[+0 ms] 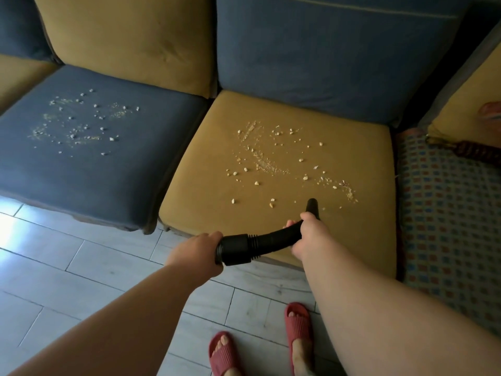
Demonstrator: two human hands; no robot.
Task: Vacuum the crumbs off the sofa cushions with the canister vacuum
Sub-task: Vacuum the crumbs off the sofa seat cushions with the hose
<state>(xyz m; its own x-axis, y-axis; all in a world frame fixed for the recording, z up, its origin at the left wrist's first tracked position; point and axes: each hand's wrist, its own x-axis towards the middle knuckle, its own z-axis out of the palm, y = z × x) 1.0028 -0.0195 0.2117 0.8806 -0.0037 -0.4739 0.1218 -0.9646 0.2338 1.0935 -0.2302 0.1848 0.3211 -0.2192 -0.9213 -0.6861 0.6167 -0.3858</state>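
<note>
A black vacuum wand (pixel 271 241) curves over the front of the yellow seat cushion (pixel 206 207). Its narrow nozzle tip (pixel 312 205) rests on the cushion, just short of the crumbs (pixel 268 165) scattered across the middle. My left hand (pixel 200 253) grips the wide ribbed collar end of the wand. My right hand (pixel 311 234) is closed around the curved tube near the nozzle. More crumbs (pixel 81 123) lie on the blue seat cushion (pixel 81 180) to the left. The canister itself is out of view.
Yellow (pixel 122 36) and blue (pixel 325 50) back cushions stand behind the seats. A checked cover (pixel 447 213) lies on the seat at right, with a tasselled yellow pillow (pixel 461 115). My feet in red slippers (pixel 296 321) stand on grey floor tiles (pixel 67 267).
</note>
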